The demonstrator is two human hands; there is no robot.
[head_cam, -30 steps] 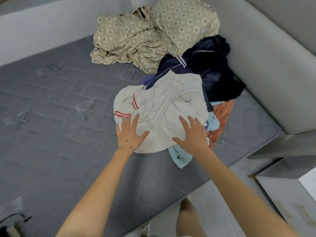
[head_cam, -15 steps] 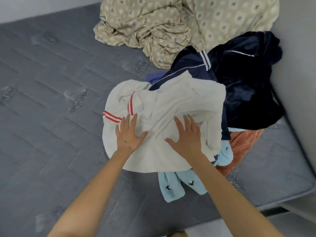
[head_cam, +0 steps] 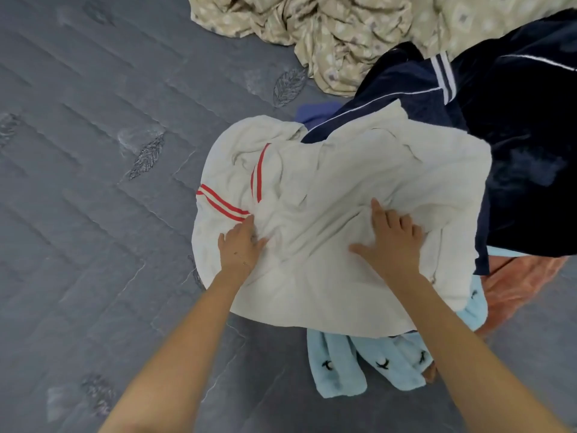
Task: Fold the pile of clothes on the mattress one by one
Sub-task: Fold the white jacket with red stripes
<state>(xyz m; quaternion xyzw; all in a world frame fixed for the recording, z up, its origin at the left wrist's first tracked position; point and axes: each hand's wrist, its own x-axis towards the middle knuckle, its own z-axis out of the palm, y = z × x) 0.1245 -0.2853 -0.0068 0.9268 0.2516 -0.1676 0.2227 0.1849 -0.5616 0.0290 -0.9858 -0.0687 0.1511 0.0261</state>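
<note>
- On the mattress (head_cam: 93, 214), toward its right side, sits the pile (head_cam: 530, 198). The shirt (head_cam: 343, 182) lies on top, draped over a navy garment (head_cam: 406, 95), a blue cloth (head_cam: 337, 367) and an orange cloth (head_cam: 518, 282).
- My left hand (head_cam: 242, 248) digs into the shirt just beside the red stripes (head_cam: 223, 206), with the fingers curled into a bunch of fabric.
- My right hand (head_cam: 395, 245) lies flat on the shirt's middle, fingers spread and pressing, pinching nothing.
- The shirt looks light, thin and limp. I expect it to sag and crumple, and a sideways pull may drag along the layers beneath.
- The best hold, I judge, is two pinches well apart, at the shoulders or along the near hem (head_cam: 312, 317), then a lift straight up.
- Patterned bedding (head_cam: 343, 32) lies beyond the pile.
</note>
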